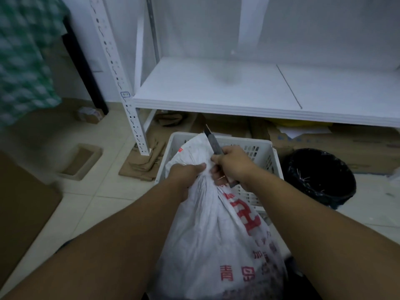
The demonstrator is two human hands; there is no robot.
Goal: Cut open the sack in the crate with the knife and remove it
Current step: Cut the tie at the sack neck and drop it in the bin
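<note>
My left hand (188, 176) is clenched around the gathered neck of the white woven sack (207, 239), bunching the cloth tight. My right hand (236, 165), just at 3 o'clock of the left, is wrapped in a fist round the handle of a utility knife (213, 141); the blade points up and away toward 12 o'clock, just beside the sack's loose top flap. The sack bears red printed characters, and its body spreads toward me at 6 o'clock, hiding the near side of the white slotted plastic crate (263, 149). Its top lies over the crate, but I cannot tell how much of it rests inside.

At 3 o'clock of the crate a black bin (320, 176) with a dark liner stands on the tiled floor (104, 191). At 9 o'clock lies flattened brown cardboard (140, 167). Beyond, at 12 o'clock, is a white metal shelf (216, 87), with more cardboard under it. A green checked cloth (23, 61) hangs at 10 o'clock.
</note>
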